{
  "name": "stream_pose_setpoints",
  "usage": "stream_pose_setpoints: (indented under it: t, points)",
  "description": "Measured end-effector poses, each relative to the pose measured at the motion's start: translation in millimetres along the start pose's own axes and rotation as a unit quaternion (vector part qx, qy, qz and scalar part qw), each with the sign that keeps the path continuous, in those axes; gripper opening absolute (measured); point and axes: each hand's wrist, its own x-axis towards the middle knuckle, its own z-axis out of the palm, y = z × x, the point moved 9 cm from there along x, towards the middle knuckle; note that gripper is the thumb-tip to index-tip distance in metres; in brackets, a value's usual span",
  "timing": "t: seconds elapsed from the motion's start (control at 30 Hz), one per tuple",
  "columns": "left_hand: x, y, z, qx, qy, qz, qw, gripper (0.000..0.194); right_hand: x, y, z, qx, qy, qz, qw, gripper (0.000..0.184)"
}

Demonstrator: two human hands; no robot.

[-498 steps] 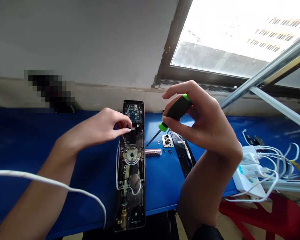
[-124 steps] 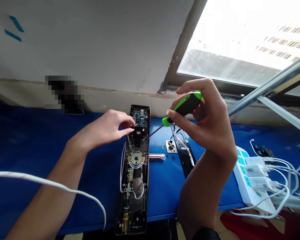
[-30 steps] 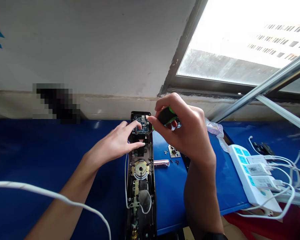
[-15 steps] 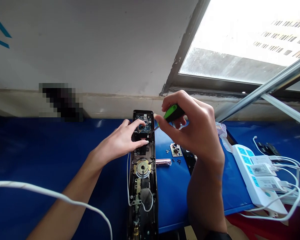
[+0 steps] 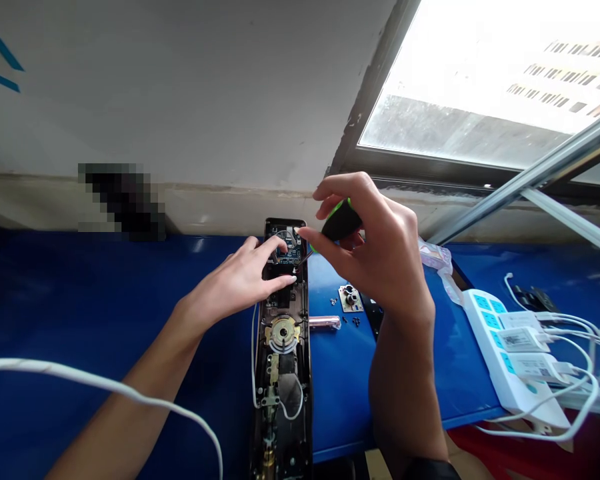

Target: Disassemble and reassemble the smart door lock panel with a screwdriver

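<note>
A long dark lock housing [image 5: 293, 303] lies lengthwise before me, its inner side up, with a circuit board [image 5: 294, 255] at the far end and a round metal part [image 5: 283, 335] midway. My left hand [image 5: 240, 277] rests over its left edge, thumb and index finger spread apart and touching inside near the board. What its other fingers touch is hidden. My right hand [image 5: 375, 247] is closed round a black and green screwdriver [image 5: 344, 219]. The slanted shaft points down into the housing near the left thumb; what its tip touches is too small to tell.
Right of the housing lie a small square module [image 5: 351, 299], loose screws [image 5: 356, 321] and a pinkish bar [image 5: 324, 323]. A white power strip [image 5: 490, 333] with chargers and cables stands farther right. A white cable [image 5: 105, 383] crosses the left foreground. The wall rises behind the blue table [image 5: 205, 373].
My right hand and the screwdriver have shifted slightly left, and the handle has turned to show more black. My left hand has barely moved on the housing.
</note>
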Motion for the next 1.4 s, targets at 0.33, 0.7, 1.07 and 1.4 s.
stream_pose_setpoints:
  t: [0.33,0.7,1.07,1.4]
  points:
    - [-1.1,2.5,-1.6,0.015,-0.004,0.012,1.0,0.059,0.2,0.0,1.9,0.011,-0.008,0.018,1.0,0.042]
    - [-3.2,4.2,-2.8,0.02,-0.014,0.013,1.0,0.062,0.6,-1.3,3.4,0.009,-0.014,0.004,1.0,0.043]
    - [-2.9,3.4,-3.1,0.026,-0.019,0.012,0.999,0.06,0.5,-4.3,1.6,0.013,-0.011,-0.006,1.0,0.054]
    - [-2.5,1.8,-2.3,0.031,-0.018,0.019,0.999,0.06,0.6,1.4,2.1,0.027,-0.018,0.002,0.999,0.055]
